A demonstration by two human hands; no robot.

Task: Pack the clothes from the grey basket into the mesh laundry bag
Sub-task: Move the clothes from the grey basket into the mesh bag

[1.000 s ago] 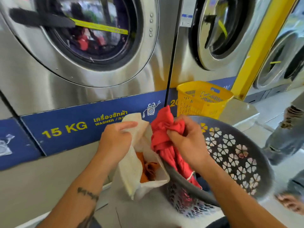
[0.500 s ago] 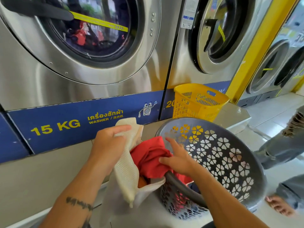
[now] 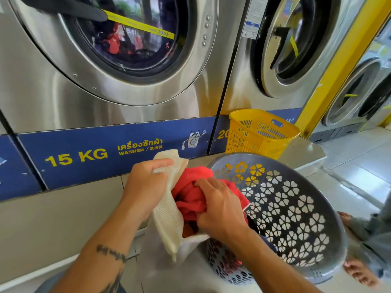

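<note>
My left hand (image 3: 146, 185) grips the rim of the cream mesh laundry bag (image 3: 169, 216) and holds its mouth open at the centre. My right hand (image 3: 218, 208) has its fingers curled into a red garment (image 3: 194, 187) that sits bunched in the bag's mouth. Something orange shows deeper inside the bag. The grey basket (image 3: 292, 210) with flower-shaped holes is tilted on its side just right of the bag, touching it. Dark and red clothes show at the basket's bottom under my right forearm.
Two steel front-loading washers (image 3: 118, 66) stand close ahead on a blue-banded plinth. A yellow basket (image 3: 260, 132) sits on the ledge behind the grey one. Another person's bare feet (image 3: 359, 271) and jeans are at the right edge on the tiled floor.
The red garment went from held up above the basket down into the bag's mouth. My right hand followed it down and now presses into it. My left hand kept its grip on the bag.
</note>
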